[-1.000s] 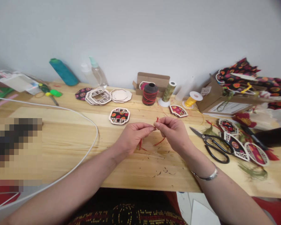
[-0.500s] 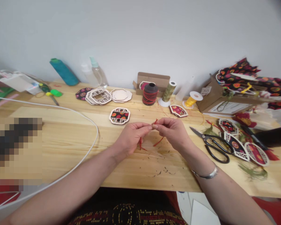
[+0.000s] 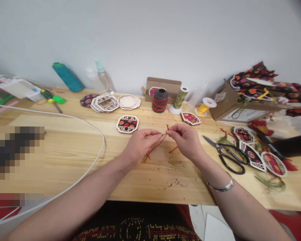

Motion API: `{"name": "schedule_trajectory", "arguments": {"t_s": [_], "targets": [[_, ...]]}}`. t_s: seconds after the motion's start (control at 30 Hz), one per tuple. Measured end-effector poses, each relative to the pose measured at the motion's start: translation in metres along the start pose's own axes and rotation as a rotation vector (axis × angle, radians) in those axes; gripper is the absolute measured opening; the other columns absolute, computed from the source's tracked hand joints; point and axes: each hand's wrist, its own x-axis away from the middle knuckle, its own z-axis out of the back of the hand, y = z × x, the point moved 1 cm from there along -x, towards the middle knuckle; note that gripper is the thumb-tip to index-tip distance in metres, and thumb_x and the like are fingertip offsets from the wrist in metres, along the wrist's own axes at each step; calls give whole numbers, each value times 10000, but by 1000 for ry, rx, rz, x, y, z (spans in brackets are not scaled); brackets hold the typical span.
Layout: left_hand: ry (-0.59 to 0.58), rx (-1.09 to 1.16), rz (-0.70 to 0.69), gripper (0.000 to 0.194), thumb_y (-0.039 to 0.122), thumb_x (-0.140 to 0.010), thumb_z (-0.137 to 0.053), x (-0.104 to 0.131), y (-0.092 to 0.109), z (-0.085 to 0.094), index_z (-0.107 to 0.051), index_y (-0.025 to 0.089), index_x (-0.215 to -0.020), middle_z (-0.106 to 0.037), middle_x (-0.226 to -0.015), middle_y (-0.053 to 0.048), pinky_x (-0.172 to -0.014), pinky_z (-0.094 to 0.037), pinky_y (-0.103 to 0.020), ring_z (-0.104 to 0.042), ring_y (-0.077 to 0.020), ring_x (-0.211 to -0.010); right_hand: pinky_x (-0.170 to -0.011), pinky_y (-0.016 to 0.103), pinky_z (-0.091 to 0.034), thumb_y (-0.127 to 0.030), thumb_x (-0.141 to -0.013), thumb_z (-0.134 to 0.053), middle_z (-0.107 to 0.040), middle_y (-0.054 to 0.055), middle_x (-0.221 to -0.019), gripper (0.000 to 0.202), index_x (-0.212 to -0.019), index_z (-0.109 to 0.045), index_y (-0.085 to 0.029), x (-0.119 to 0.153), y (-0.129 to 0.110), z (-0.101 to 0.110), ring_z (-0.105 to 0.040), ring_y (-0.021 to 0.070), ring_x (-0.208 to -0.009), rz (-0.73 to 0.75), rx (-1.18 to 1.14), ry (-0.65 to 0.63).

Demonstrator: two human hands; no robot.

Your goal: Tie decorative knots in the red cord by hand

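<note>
A thin red cord (image 3: 156,146) runs between my two hands above the wooden table. My left hand (image 3: 143,143) pinches it between thumb and fingertips, and loose ends hang below that hand. With thumb and forefinger, my right hand (image 3: 184,139) grips the same cord; a short tip sticks up over the fingers and another end dangles beneath. Behind the left hand lies an octagonal lattice-framed piece with dark floral fabric (image 3: 127,124). Black-handled scissors (image 3: 230,154) rest to the right of my right hand. Whether the cord is knotted at the fingertips, I cannot tell.
At the back stand a spool of red cord (image 3: 160,101), a green-gold thread cone (image 3: 181,98) and a yellow thread spool (image 3: 205,106). Stacked lattice frames (image 3: 106,102) lie left of them. A cardboard box (image 3: 223,103) holds floral fabric. A white cable (image 3: 100,129) curves across the left.
My hands have drawn slightly apart, so a short stretch of red cord now shows between the fingertips. More of the cord's hanging ends is visible below the left hand.
</note>
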Motion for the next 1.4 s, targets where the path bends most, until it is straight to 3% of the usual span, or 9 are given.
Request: {"name": "schedule_trajectory", "arguments": {"t_s": [0.17, 0.37, 0.6, 0.77, 0.9, 1.0, 1.13, 1.27, 1.4], "targets": [[43, -152, -140, 172, 345, -699, -704, 0, 1, 2, -719, 176, -732, -551, -1263, -72, -528, -418, -241, -576, -115, -702, -583, 276, -379, -263, -780, -596, -637, 8, -625, 121, -692, -629, -187, 0, 2, 3, -515, 133, -563, 49, 150, 87], [-112, -314, -292, 67, 211, -711, -679, 4, -1, -2, -744, 213, -723, -602, -1166, -99, -925, -426, -384, -461, -270, -1226, -508, 250, -355, -280, -768, -581, -631, 4, -586, 156, -649, -605, -182, -1, 0, 2, -465, 106, -490, -70, -11, 65], [-145, -374, -393, 71, 205, -709, -682, 1, -6, -4, -743, 228, -680, -635, -968, -99, -1012, -366, -414, -415, -264, -1261, -373, 195, -237, -387, -729, -624, -630, 3, -602, 238, -696, -519, -176, 4, -7, -3, -328, 50, -403, -262, -441, -95], [-62, -420, -349, 59, 224, -678, -686, 3, -1, -2, -715, 175, -691, -474, -1320, -139, -1032, -331, -445, -462, -292, -1208, -369, 185, -234, -361, -735, -624, -520, -46, -512, 237, -651, -499, -178, 5, -10, -3, -345, 49, -404, -246, -433, -106], [81, -244, -381, 108, 228, -708, -636, 5, 2, 1, -635, 173, -801, -455, -1371, -121, -1067, -292, -427, -391, -276, -1295, -384, 195, -249, -331, -740, -610, -506, -49, -501, 209, -643, -506, -178, 4, -9, -4, -346, 52, -409, -226, -366, -84], [-20, -37, -341, 224, 230, -742, -621, 6, 1, -2, -604, 170, -957, -556, -1271, -108, -988, -391, -374, -502, -232, -1191, -405, 202, -286, -322, -743, -608, -509, -45, -497, 188, -653, -525, -179, 5, -9, -6, -384, 64, -428, -190, -309, -96], [-197, 46, -205, 275, 248, -762, -632, 6, -1, -6, -618, 165, -1023, -671, -948, -59, -751, -482, -288, -613, -151, -816, -468, 218, -363, -300, -740, -613, -540, -35, -521, 152, -670, -561, -175, 5, -7, -8, -461, 84, -476, -140, -259, -105], [-178, -47, -171, 187, 282, -788, -614, 4, -2, -4, -677, 169, -924, -650, -806, -22, -499, -367, -211, -462, -68, -542, -482, 221, -368, -306, -748, -626, -543, -38, -515, 162, -677, -567, -172, 5, -3, -7, -462, 84, -475, -109, -241, -102], [-137, -15, -127, 161, 294, -761, -644, 1, -4, -1, -720, 186, -854, -641, -740, -4, -449, -283, -201, -386, -52, -498, -479, 217, -359, -310, -756, -628, -540, -43, -507, 171, -682, -563, -171, 4, -2, -7, -447, 77, -465, -106, -225, -117]]}}
